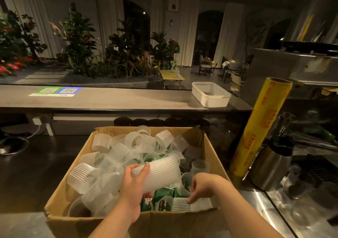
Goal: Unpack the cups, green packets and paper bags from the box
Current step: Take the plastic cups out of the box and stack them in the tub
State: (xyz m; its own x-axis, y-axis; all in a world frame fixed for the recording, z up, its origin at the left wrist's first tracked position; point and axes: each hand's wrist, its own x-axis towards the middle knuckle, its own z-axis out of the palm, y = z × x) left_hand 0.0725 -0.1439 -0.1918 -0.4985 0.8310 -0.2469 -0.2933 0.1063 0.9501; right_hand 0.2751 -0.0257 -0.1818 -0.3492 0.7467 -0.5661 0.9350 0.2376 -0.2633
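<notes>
An open cardboard box (214, 157) stands on the dark counter in front of me, full of several ribbed translucent plastic cups (117, 153). Green packets (162, 194) show between the cups near the box's front. My left hand (133, 184) grips one ribbed cup (161, 173) on its side above the box's middle. My right hand (203, 188) reaches down at the front right of the box, its fingers curled round another ribbed cup (182, 204) lying there. No paper bags are visible.
A yellow roll of cling film (259, 127) leans upright just right of the box, beside a steel jug (270, 166). A white plastic tub (210, 94) sits on the raised bar ledge behind. QR code stickers (56, 91) lie on that ledge at left.
</notes>
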